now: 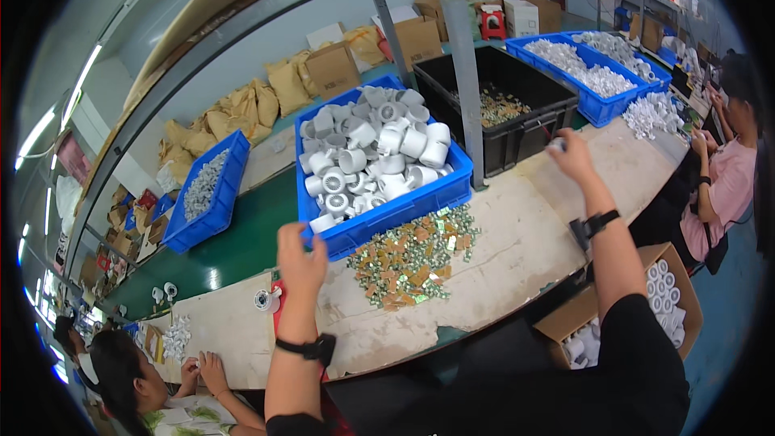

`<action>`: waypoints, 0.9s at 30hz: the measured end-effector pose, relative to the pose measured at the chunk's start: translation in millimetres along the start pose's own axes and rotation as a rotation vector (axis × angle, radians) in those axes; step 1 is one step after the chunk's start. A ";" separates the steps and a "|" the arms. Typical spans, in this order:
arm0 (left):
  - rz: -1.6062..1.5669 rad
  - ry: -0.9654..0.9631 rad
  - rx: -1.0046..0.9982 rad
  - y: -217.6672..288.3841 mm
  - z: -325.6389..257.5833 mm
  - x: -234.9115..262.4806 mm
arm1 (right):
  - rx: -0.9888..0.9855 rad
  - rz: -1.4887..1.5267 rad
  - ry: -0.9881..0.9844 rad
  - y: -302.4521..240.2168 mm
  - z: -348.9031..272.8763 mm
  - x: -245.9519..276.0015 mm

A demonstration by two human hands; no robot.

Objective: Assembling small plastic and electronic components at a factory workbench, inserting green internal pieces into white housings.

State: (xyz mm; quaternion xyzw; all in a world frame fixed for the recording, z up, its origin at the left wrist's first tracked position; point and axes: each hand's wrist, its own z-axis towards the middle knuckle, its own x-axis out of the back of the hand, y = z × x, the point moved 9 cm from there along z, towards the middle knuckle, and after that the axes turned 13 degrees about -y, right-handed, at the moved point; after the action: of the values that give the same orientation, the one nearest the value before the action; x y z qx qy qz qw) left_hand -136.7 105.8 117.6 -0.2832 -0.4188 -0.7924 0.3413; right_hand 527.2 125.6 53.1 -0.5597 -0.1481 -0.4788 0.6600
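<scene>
1. Nearest the camera, the left hand (300, 262) is raised over the bench (525, 250) just in front of the middle blue crate (379, 218). Its fingers look loosely curled; whether they hold anything I cannot tell.
2. Left of that crate, a smaller blue crate (206, 190) holds small pale parts. Behind it, tan paper sacks (242, 109) and brown cardboard boxes (331, 69) line the floor; their labels are too small to tell.
3. White plastic fittings (371, 157) fill the middle blue crate: short, hollow cylinders. They probably handle as light, stiff and smooth, so a pinch across the round wall or through the open end should suit.
4. Just in front of the crate's right half, a loose heap of small gold and green pieces (416, 257) lies on the bench; they look thin and likely slide easily.
5. Right of the crate stands a black bin (517, 125) with a few of the same pieces inside.
6. The right hand (571, 153) hangs beside the bin's right corner, fingers closed on a small white fitting (557, 144).
7. Farther right, a long blue crate (593, 105) holds more white parts, and an open cardboard box (670, 291) of white rings sits below the bench edge.
</scene>
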 end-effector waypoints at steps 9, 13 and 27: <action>-0.056 0.003 0.002 86.5 153.1 -140.5 | 0.559 1.214 -0.329 -324.3 -60.3 -47.3; -0.315 0.089 -0.448 144.1 112.1 -112.4 | 0.562 1.219 -0.240 -325.3 -66.4 -38.3; -0.858 -0.152 -0.175 48.4 -13.4 -121.6 | 0.913 0.702 -0.636 -342.9 -134.8 -142.1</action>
State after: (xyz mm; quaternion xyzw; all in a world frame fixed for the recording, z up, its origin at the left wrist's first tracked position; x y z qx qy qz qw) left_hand -27.4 111.1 44.5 -0.1687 -0.4537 -0.8717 -0.0755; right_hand 137.0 102.3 109.5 -0.3526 -0.3328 0.0647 0.8722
